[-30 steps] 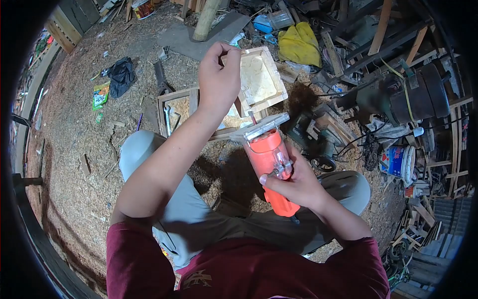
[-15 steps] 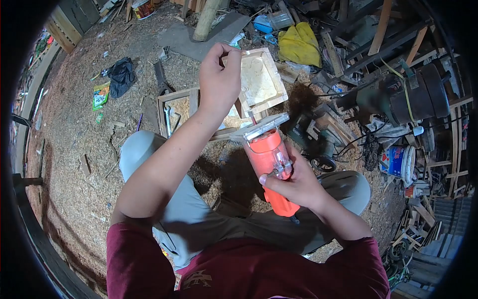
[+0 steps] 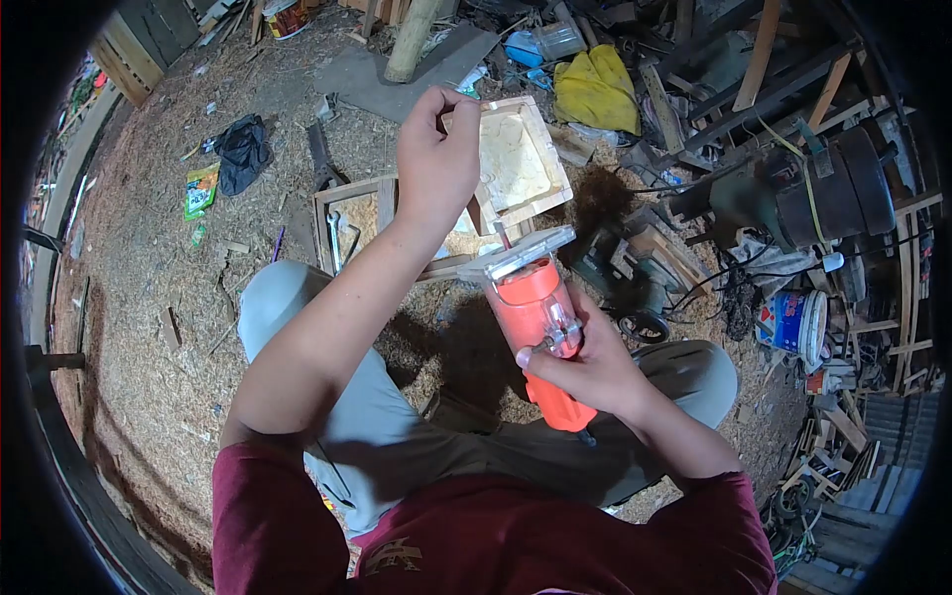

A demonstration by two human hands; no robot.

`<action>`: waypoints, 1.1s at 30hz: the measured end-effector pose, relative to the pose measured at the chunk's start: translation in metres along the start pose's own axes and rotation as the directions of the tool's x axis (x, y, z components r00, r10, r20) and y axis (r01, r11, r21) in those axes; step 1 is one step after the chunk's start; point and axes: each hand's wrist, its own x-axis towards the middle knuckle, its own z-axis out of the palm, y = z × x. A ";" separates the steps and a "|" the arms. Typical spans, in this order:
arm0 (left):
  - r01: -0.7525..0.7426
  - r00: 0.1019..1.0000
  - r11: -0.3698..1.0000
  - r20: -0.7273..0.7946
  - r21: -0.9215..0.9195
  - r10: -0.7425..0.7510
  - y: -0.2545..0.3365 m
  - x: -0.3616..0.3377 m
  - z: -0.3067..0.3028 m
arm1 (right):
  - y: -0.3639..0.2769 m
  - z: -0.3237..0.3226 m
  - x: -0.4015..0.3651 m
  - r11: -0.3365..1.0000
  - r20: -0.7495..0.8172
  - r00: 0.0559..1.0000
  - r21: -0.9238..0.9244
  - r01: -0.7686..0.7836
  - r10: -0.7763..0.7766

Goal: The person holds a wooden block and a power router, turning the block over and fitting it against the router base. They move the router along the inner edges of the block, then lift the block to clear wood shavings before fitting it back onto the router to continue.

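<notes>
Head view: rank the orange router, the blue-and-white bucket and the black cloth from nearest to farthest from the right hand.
1. orange router: gripped in the right hand itself.
2. blue-and-white bucket: on the floor, off to the right.
3. black cloth: far upper left, on the sawdust.

The trimmer (image 3: 540, 327) is bright orange with a clear, silver-edged base, and the wooden box (image 3: 516, 159) just above it is pale cream. Above the trimmer lies a yellow cloth (image 3: 595, 87), left of it a black cloth (image 3: 241, 149) and a green packet (image 3: 200, 188), right of it a white-and-blue bucket (image 3: 793, 322). Below it the shirt (image 3: 476, 545) is maroon, the trousers (image 3: 397, 446) grey.
</notes>
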 end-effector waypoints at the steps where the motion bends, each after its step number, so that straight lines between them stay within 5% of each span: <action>1: -0.011 1.000 1.000 -0.008 -0.005 0.011 -0.001 0.000 0.000 | 0.000 0.000 0.000 1.000 0.002 1.000 -0.001 0.001 -0.001; 33: -0.045 0.999 0.999 -0.003 0.014 0.045 -0.001 0.000 -0.001 | 0.004 0.001 0.003 0.999 -0.005 0.999 -0.014 0.039 -0.039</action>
